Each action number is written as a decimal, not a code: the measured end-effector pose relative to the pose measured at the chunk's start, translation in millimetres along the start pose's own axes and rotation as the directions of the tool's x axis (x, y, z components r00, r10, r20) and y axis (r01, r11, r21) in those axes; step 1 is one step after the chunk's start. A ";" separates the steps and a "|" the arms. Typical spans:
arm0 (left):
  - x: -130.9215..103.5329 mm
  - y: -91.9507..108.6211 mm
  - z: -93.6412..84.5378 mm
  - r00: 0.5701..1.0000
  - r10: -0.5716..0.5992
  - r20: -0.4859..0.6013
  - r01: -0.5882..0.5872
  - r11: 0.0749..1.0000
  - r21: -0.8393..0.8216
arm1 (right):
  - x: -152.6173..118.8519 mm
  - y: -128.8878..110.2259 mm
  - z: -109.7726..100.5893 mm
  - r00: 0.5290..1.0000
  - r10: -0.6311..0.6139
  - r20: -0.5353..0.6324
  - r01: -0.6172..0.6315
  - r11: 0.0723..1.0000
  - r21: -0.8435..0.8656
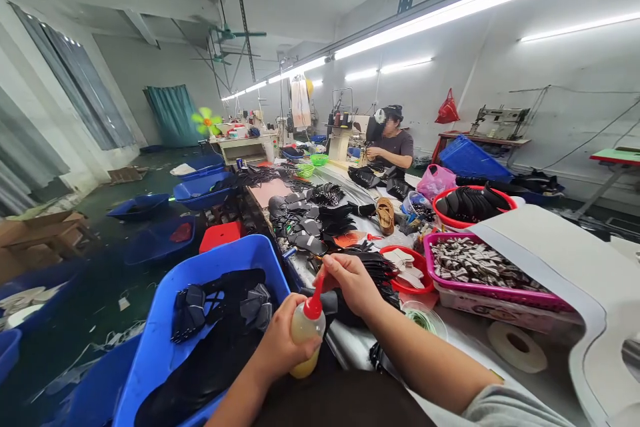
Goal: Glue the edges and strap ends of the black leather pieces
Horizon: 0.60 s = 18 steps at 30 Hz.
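Observation:
My left hand (286, 340) is wrapped around a translucent squeeze bottle (305, 330) that holds yellowish liquid. The bottle stands nearly upright, and its red nozzle (314, 303) points up. At the top of that nozzle, the thumb and fingers of my right hand (353, 280) are pinched together on the tip; whether a small cap is between them is hidden. Just behind my hands, black shoe-upper pieces (313, 227) lie heaped on the worktable (345, 340). A dark grey piece shows partly behind the bottle, below my right hand.
To the left stands a blue tub (165, 300) with black pieces. On the right are a red bowl (427, 280) of white pieces, a pink basket (433, 267) of small parts and a tape roll (517, 347). Across the table a person (393, 143) sits at a sewing machine.

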<state>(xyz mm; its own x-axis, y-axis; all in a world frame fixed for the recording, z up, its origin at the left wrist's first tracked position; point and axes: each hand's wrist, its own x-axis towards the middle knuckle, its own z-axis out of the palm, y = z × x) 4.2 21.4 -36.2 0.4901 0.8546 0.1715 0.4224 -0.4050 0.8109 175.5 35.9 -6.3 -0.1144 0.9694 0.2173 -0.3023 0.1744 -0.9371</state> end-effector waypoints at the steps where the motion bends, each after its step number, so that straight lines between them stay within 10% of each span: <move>1: -0.2 -0.5 0.1 1.000 0.013 -0.003 -0.013 1.000 0.004 | -0.7 -0.4 0.0 1.000 -0.002 0.009 0.002 1.000 -0.001; 8: -1.4 -1.0 0.0 0.998 0.035 -0.052 -0.029 0.994 0.110 | -7.7 -1.8 -5.7 0.971 -0.235 0.049 0.238 0.920 -0.312; 15: -2.9 -7.6 -9.9 0.984 0.129 -0.124 -0.061 0.893 0.446 | -6.7 -4.1 -25.1 0.840 -0.424 0.338 0.522 0.463 -0.717; 18: -3.6 -7.7 -11.9 0.978 0.170 -0.119 -0.088 0.860 0.502 | -6.7 -0.4 -26.1 0.866 -0.391 0.312 0.486 0.511 -0.709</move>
<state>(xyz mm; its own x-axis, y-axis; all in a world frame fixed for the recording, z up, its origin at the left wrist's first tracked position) -9.9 25.4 -36.4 0.4604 0.8059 0.3723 0.7028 -0.5871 0.4018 201.1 33.9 -14.5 -0.2763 0.7173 0.6397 0.4611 0.6829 -0.5666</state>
